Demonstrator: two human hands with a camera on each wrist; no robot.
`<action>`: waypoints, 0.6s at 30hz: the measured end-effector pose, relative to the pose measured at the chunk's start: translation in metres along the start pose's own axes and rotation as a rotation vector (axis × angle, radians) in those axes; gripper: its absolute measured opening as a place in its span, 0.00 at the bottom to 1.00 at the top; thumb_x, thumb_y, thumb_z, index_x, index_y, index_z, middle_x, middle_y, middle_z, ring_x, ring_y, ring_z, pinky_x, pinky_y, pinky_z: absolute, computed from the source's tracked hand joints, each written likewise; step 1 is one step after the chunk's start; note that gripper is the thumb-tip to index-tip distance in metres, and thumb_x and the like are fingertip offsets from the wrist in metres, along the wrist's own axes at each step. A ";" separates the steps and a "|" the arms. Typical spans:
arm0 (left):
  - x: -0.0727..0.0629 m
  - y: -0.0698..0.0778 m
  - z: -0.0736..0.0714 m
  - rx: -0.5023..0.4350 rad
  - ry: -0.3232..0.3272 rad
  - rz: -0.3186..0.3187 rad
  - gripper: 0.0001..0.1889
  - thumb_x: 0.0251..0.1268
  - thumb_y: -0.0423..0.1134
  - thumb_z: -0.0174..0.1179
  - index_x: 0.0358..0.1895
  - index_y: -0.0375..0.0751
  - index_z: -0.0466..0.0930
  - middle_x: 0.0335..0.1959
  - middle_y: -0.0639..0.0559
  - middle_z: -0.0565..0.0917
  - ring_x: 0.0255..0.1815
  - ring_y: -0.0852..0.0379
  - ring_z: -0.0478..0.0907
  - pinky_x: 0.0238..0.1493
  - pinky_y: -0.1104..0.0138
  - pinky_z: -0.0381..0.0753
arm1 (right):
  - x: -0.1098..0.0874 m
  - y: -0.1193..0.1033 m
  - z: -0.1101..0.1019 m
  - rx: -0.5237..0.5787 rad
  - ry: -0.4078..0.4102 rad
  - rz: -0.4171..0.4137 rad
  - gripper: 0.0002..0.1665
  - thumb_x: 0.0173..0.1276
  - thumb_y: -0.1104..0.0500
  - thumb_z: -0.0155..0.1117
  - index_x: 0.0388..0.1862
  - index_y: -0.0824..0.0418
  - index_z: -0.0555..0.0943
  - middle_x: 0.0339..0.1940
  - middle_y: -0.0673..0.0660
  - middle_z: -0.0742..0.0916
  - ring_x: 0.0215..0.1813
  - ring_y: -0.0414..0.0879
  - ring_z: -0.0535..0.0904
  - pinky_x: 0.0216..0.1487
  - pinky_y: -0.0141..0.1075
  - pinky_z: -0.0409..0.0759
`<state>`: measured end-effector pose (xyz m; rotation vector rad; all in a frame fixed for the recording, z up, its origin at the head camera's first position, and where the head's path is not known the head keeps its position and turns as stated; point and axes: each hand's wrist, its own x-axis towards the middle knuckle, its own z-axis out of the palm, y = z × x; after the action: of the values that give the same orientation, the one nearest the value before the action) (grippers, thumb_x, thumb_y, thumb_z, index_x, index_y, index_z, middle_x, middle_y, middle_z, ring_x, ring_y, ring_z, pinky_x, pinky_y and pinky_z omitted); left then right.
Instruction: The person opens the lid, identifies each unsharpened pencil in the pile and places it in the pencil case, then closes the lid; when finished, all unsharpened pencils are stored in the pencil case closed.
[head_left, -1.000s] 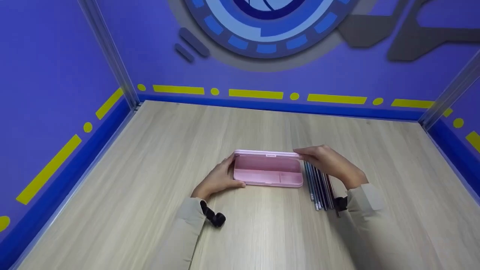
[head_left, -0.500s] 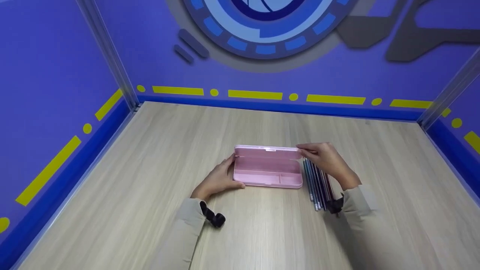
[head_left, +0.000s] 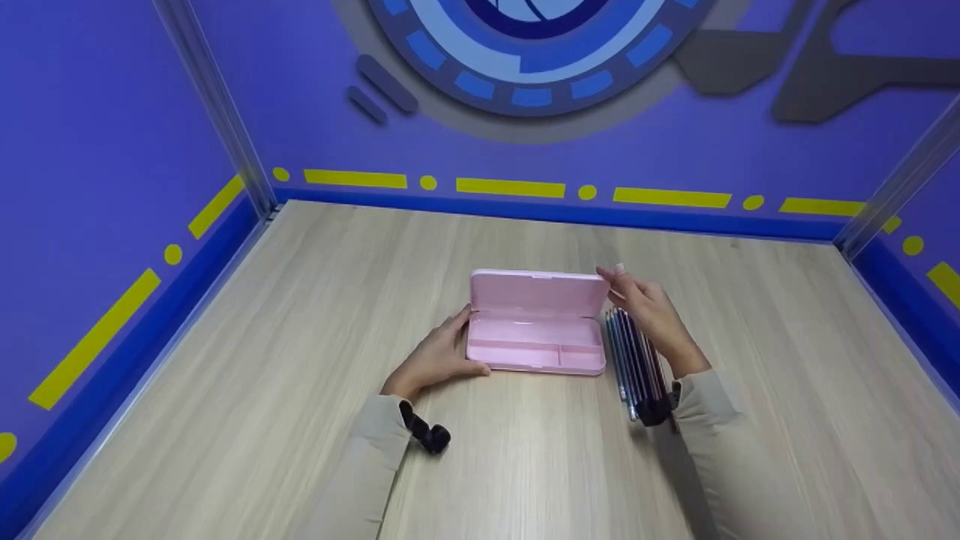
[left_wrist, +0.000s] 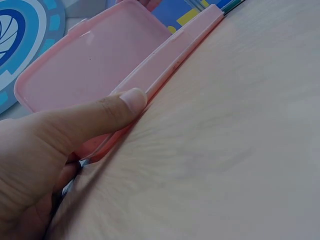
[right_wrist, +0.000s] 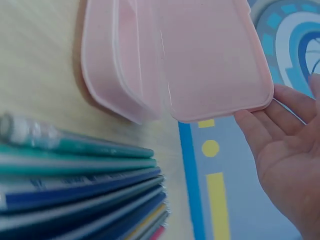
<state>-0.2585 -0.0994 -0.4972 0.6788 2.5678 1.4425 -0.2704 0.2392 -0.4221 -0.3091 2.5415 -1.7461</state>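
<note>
A pink pencil case (head_left: 536,368) lies on the table with its lid (head_left: 538,292) raised at the back. Inside I see a long compartment and smaller divided ones, with nothing in them. My left hand (head_left: 439,356) grips the case's left end, its thumb against the front wall in the left wrist view. At the lid's right corner is my right hand (head_left: 654,319); in the right wrist view its extended fingers (right_wrist: 250,125) touch the lid's edge while the thumb stands apart. Several pencils (head_left: 630,360) lie side by side to the right of the case, partly under my right wrist.
The wooden table (head_left: 360,277) is bounded by a blue back wall (head_left: 315,135) and side walls with yellow markings. Black wrist straps (head_left: 426,429) sit on both cuffs. Table surface extends left of and in front of the case.
The lid has swung up and back from nearly level to upright. My right hand has moved with it, its thumb now off the lid. My left hand stays on the case.
</note>
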 end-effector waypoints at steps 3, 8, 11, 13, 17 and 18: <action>0.001 0.000 0.000 0.003 0.004 0.007 0.61 0.39 0.46 0.79 0.77 0.42 0.48 0.73 0.38 0.62 0.74 0.43 0.57 0.75 0.50 0.54 | 0.003 0.003 -0.001 0.108 -0.050 0.030 0.45 0.74 0.32 0.29 0.75 0.63 0.57 0.77 0.56 0.62 0.78 0.50 0.55 0.76 0.42 0.55; 0.001 0.000 0.000 0.030 0.007 0.002 0.62 0.39 0.48 0.79 0.78 0.46 0.45 0.73 0.37 0.61 0.72 0.43 0.60 0.74 0.50 0.57 | 0.008 0.007 0.000 0.287 -0.104 0.059 0.47 0.72 0.30 0.23 0.78 0.60 0.49 0.80 0.54 0.54 0.80 0.48 0.44 0.79 0.44 0.44; 0.001 0.000 0.000 0.045 0.007 -0.015 0.63 0.38 0.49 0.79 0.78 0.48 0.44 0.72 0.37 0.62 0.70 0.45 0.62 0.73 0.51 0.58 | 0.013 0.010 0.002 0.327 -0.129 0.071 0.47 0.73 0.30 0.21 0.79 0.58 0.44 0.81 0.55 0.49 0.81 0.49 0.40 0.80 0.45 0.41; 0.001 0.001 0.001 0.052 0.008 -0.016 0.63 0.38 0.49 0.79 0.78 0.47 0.45 0.72 0.37 0.63 0.70 0.45 0.62 0.73 0.51 0.59 | 0.016 0.011 0.004 0.320 -0.139 0.085 0.47 0.72 0.30 0.19 0.79 0.57 0.41 0.81 0.54 0.45 0.81 0.49 0.37 0.80 0.46 0.39; 0.001 0.001 0.002 0.058 0.006 -0.030 0.62 0.38 0.50 0.79 0.78 0.48 0.46 0.72 0.38 0.63 0.71 0.46 0.62 0.73 0.52 0.60 | 0.024 0.015 0.008 0.287 -0.140 0.127 0.48 0.70 0.28 0.18 0.79 0.55 0.36 0.81 0.52 0.41 0.80 0.47 0.33 0.80 0.45 0.36; 0.002 0.002 0.002 0.059 0.006 -0.029 0.62 0.38 0.50 0.79 0.77 0.48 0.47 0.72 0.38 0.63 0.71 0.46 0.62 0.73 0.52 0.60 | 0.026 0.016 0.009 0.278 -0.141 0.134 0.48 0.70 0.27 0.18 0.79 0.55 0.35 0.81 0.52 0.40 0.80 0.47 0.33 0.80 0.45 0.36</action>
<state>-0.2587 -0.0964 -0.4969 0.6427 2.6226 1.3671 -0.2964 0.2315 -0.4380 -0.2336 2.1364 -1.9191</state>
